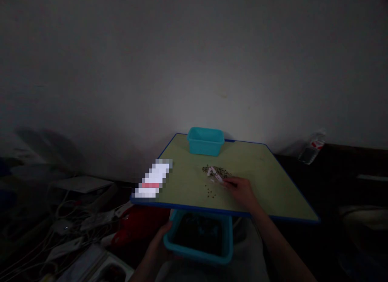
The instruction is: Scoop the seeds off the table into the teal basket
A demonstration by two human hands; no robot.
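Here, the right hand (241, 190) pinches a whitish piece (218, 178) beside small grains (224, 172) mid-surface; the left hand (161, 242) grips a turquoise bin (198, 255) below the surface's (266, 173) near edge.

a dim, bare grey wall (194, 64) stands behind a blue-edged, pale green table (260, 165).

A blue-edged table (273, 185) bears a teal basket (204, 148) and small dark pieces (222, 172).
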